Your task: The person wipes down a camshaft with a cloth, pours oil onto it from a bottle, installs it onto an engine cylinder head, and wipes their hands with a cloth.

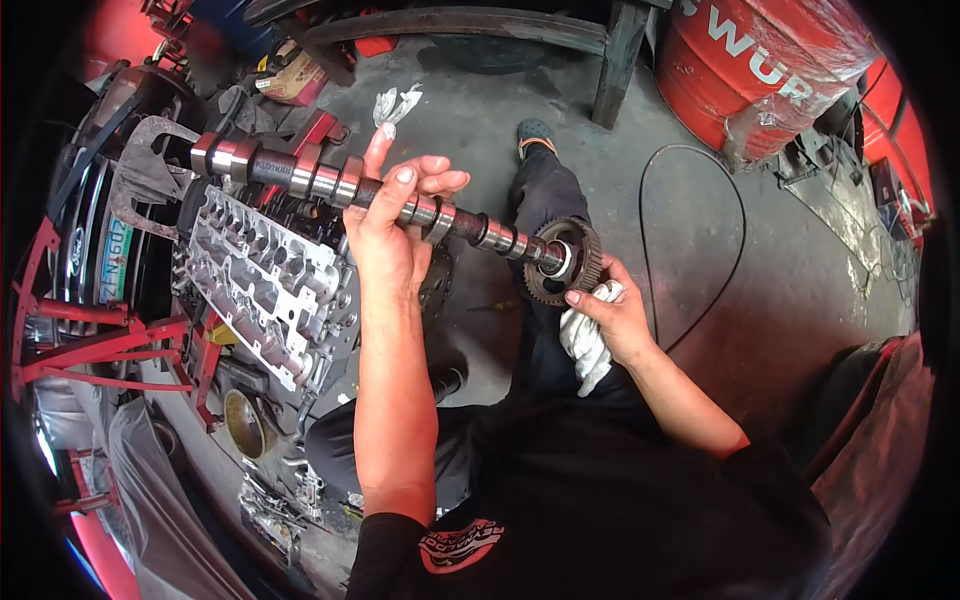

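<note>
A shiny camshaft (325,180) with dark and polished sections slants across the view, held up above the floor. My left hand (385,220) is closed around its middle, thumb on top and one finger extended. By that fingertip shows a piece of white cloth (397,106); whether it touches the finger I cannot tell. On the shaft's right end sits a toothed pulley (590,262). My right hand (622,318) grips the pulley's rim and also holds a crumpled white rag (588,345). Left of my left forearm is a bare metal cylinder head (255,285).
A red stand (110,350) is at the left, near a car front (95,240) with a licence plate. A dark workbench (450,25) and a red drum (740,80) stand ahead. On the floor lie a looped black cable (742,220) and a round pan (245,425).
</note>
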